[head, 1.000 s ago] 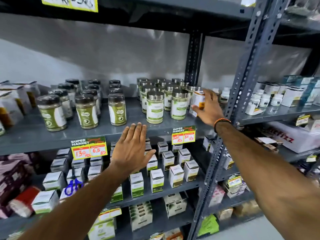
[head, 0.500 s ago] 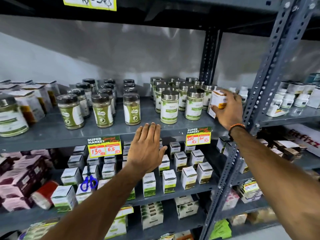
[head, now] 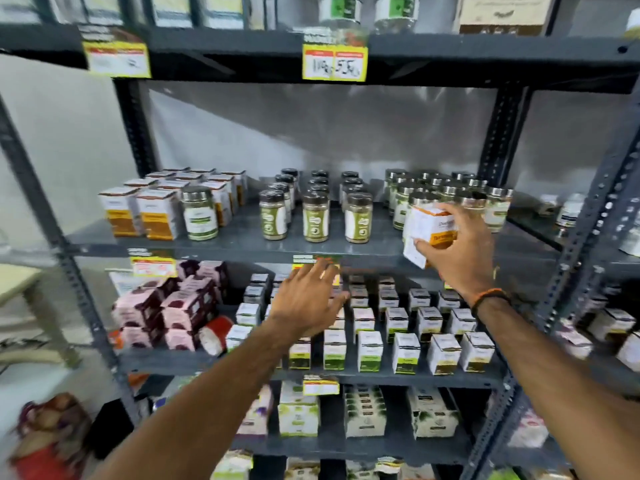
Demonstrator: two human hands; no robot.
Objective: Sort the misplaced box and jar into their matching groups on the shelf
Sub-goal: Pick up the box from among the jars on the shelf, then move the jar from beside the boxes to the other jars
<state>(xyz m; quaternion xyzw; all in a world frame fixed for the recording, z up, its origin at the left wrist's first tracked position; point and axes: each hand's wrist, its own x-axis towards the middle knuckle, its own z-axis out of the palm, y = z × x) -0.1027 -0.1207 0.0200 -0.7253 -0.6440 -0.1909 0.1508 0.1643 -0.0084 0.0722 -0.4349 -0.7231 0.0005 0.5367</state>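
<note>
My right hand [head: 460,251] grips a white and orange box [head: 427,230], held tilted in front of the silver-lidded jars [head: 446,195] at the right of the middle shelf [head: 242,242]. At the left of that shelf stands a group of matching white and orange boxes [head: 152,213]. One silver-lidded jar [head: 200,213] stands among them at their front right. My left hand [head: 310,301] is flat with fingers spread, holding nothing, at the shelf's front edge in front of the small boxes one level down.
Three rows of dark-lidded jars [head: 313,209] fill the middle of the shelf. Below are pink and maroon packs [head: 166,306] and several small white and green boxes [head: 405,334]. Grey steel uprights [head: 595,216] frame the bay. Yellow price tags [head: 334,62] hang on the shelf edges.
My right hand has pulled the white and orange box out from the silver-lidded jars. The view has swung left and up, bringing the box group at the left into sight.
</note>
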